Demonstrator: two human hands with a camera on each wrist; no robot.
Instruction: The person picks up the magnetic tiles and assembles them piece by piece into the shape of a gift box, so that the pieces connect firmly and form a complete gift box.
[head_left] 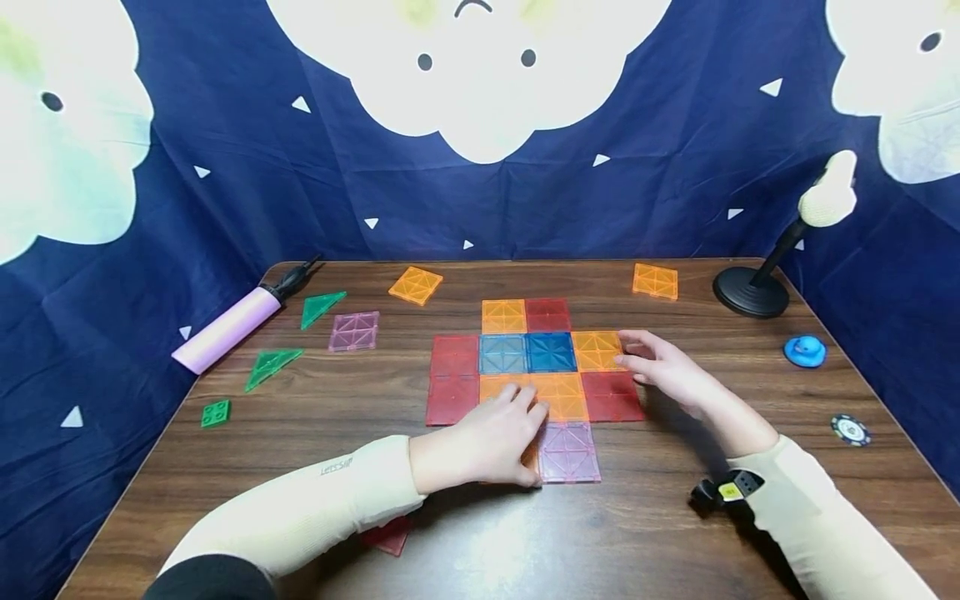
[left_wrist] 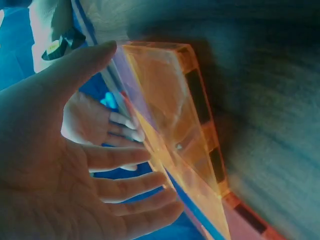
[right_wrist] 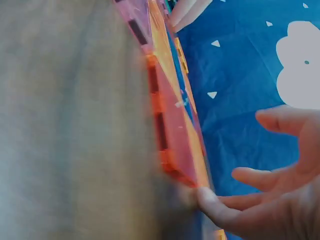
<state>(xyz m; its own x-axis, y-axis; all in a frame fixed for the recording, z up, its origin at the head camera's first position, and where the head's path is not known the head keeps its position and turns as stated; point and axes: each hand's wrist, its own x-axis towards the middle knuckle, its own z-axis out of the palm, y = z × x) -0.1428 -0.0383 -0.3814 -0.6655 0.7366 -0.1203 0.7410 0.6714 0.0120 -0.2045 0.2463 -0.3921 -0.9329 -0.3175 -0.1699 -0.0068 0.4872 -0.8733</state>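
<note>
Flat on the table, translucent square magnetic tiles lie edge to edge in a cross-like patch. My left hand (head_left: 495, 437) spreads over its lower left part, largely covering an orange tile (left_wrist: 160, 95). In the left wrist view its thumb is right at that tile's corner and the fingers reach across loosely. A purple tile (head_left: 568, 452) lies beside it. My right hand (head_left: 663, 375) is at the patch's right side, fingertips at the edge of another orange tile (head_left: 597, 350) and above a red tile (head_left: 611, 396). Its fingers are spread apart in the right wrist view.
Loose tiles lie around: orange (head_left: 416, 285) and orange (head_left: 656, 282) behind, purple (head_left: 354, 331) and green triangles (head_left: 273, 367) left, red (head_left: 388, 536) near my left forearm. An umbrella (head_left: 232, 329), microphone stand (head_left: 752, 292), blue duck (head_left: 805, 351) and poker chip (head_left: 851, 430) line the sides.
</note>
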